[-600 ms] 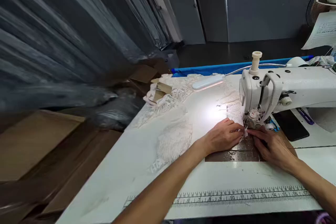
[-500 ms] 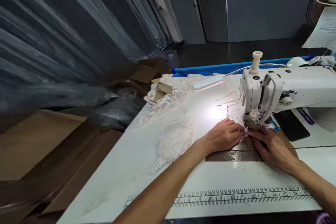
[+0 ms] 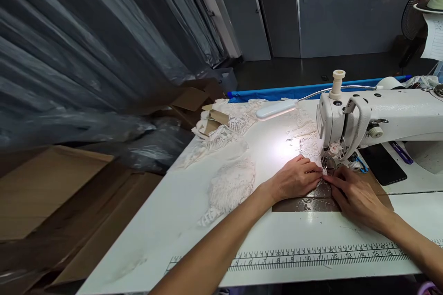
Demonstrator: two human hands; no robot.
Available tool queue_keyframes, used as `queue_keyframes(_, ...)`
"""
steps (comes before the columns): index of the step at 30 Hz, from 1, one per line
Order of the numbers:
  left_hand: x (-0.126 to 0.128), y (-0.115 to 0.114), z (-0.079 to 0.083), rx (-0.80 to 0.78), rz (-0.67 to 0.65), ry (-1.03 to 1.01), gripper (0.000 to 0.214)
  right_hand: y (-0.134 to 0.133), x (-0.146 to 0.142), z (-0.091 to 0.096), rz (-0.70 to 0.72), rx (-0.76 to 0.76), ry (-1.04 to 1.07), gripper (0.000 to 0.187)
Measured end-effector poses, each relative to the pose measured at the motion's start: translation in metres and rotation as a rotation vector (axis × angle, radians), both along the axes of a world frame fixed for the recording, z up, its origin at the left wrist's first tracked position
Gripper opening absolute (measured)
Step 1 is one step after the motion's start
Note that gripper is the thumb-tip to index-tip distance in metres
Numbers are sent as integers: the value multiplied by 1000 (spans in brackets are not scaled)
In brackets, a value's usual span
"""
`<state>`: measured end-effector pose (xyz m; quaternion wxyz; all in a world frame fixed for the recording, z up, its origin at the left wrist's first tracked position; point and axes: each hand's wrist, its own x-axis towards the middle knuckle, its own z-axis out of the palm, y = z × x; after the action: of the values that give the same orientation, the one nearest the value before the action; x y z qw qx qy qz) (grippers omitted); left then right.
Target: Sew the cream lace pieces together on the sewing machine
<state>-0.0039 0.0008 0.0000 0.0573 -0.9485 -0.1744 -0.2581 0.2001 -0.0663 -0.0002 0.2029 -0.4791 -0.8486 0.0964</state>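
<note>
A white sewing machine [image 3: 391,110] stands at the right, its needle area just beyond my fingertips. My left hand [image 3: 299,177] is closed, fingers bent, on a piece of white lace [image 3: 309,147] that runs under the presser foot. From the right, my right hand [image 3: 353,191] pinches the near edge of that lace, thumb and forefinger together close to the left fingertips. Most of the small edge between the hands is covered by fingers. A lamp [image 3: 276,109] lights the bed. More lace [image 3: 231,184] lies in a pile left of my left forearm.
Lace trim and a small cardboard piece [image 3: 216,117] lie at the table's far left. A black phone [image 3: 384,166], a purple tool [image 3: 401,152] and blue-handled snips [image 3: 362,166] sit beneath the machine arm. A ruler strip [image 3: 311,258] runs along the front edge. Cardboard boxes [image 3: 51,189] stand at left.
Both hands stay at the presser foot, with the right fingertips shifted very slightly left and nearer. The camera view has moved slightly; the lace pile lies as before.
</note>
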Motion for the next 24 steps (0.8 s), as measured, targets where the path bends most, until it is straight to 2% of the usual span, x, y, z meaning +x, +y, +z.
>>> queue_keyframes(7,-3,-1,6,-108,-26,76,21,2,-1,-3,-2,101,-79,38)
queue_keyframes(14,-5,-2,7,-142,-10,111,24,2,-6,1,5,195,-185,33)
queue_keyframes(19,-4,-3,9,-176,36,141,28,3,-8,2,-13,167,-242,33)
queue_keyframes(24,-3,-1,11,-178,85,170,28,5,-12,8,-54,23,-398,38)
